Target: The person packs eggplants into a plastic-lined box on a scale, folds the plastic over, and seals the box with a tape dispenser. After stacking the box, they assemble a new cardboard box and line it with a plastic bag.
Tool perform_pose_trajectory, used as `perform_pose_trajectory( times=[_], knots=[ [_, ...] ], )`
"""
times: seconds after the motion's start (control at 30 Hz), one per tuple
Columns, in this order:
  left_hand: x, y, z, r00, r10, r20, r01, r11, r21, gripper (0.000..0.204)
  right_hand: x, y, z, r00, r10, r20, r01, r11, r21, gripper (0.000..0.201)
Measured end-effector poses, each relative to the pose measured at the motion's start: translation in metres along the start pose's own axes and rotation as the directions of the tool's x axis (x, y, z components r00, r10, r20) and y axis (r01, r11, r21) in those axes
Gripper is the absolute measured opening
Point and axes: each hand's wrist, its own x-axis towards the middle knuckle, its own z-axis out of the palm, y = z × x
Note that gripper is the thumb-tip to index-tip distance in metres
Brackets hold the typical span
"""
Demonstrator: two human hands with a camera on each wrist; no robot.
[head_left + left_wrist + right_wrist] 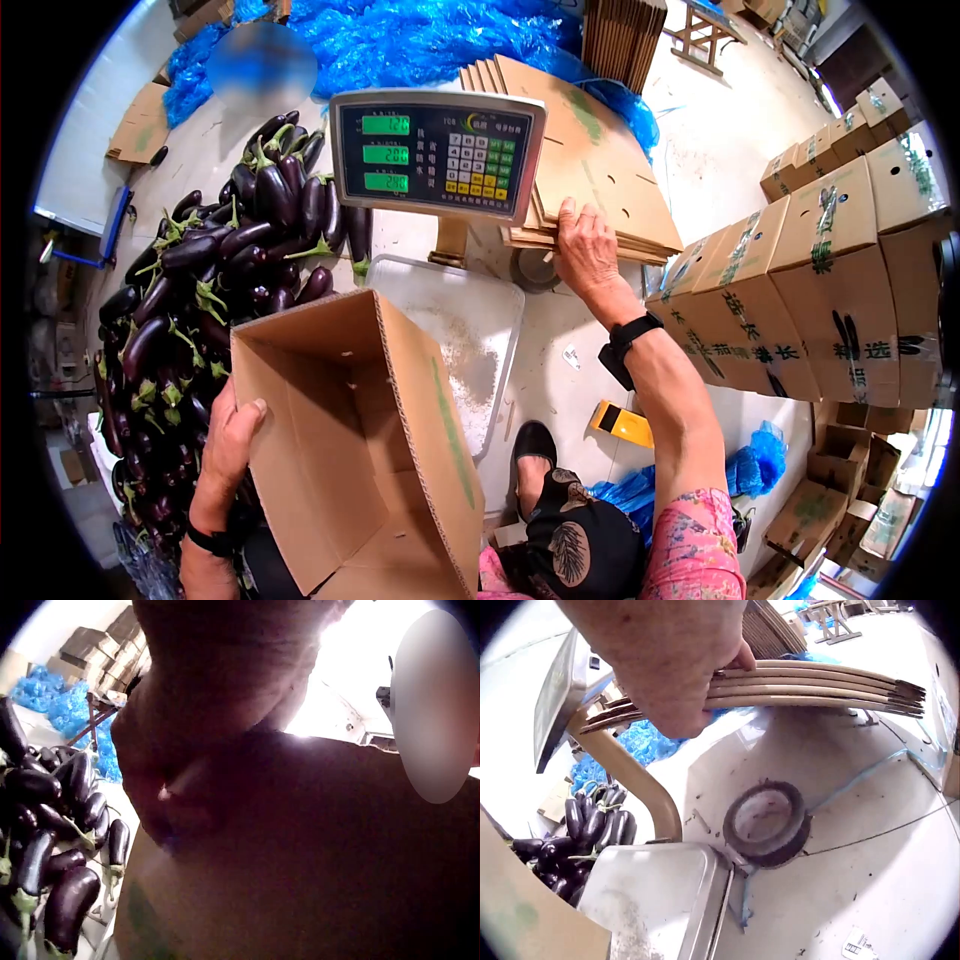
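My left hand (228, 440) grips the side edge of an open-topped cardboard box (310, 460) tilted over my lap, its inside bare. In the left wrist view that hand is dark and close, against the box's outer wall (315, 870). My right hand (588, 255) holds the near edge of a stack of flattened cardboard boxes (610, 170). From the right wrist, the thumb shows below the flattened boxes (817, 690) and a finger above, pinching several layers. Just left of that hand stands a weighing scale's lit display (435, 155), above its metal platform (460, 330).
Eggplants (270, 230) lie in a large heap at left. Packed, printed boxes (780, 290) line the right side. A roll of tape (802, 840) sits on the floor by the scale; a yellow tool (622, 424) lies near my foot. Blue plastic film (420, 40) spreads behind.
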Motion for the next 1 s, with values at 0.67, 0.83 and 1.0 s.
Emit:
perform_pose_trajectory(
  times=[0.67,0.83,1.0],
  knots=[
    [0.008,-0.01,0.008,0.973,0.224,-0.051,-0.218,0.971,0.097,0.059,0.063,0.107,-0.109,0.899,0.438,0.009,-0.422,0.86,0.289,0.039],
    [0.01,-0.004,0.009,0.974,0.224,-0.023,-0.221,0.972,0.085,0.057,0.049,0.078,-0.144,0.827,0.546,0.135,-0.543,0.712,0.445,0.043],
    [0.011,-0.007,0.015,0.967,0.249,-0.048,-0.246,0.967,0.063,0.054,-0.026,0.036,-0.145,0.847,0.531,-0.017,-0.345,0.574,0.743,0.051]
  ],
)
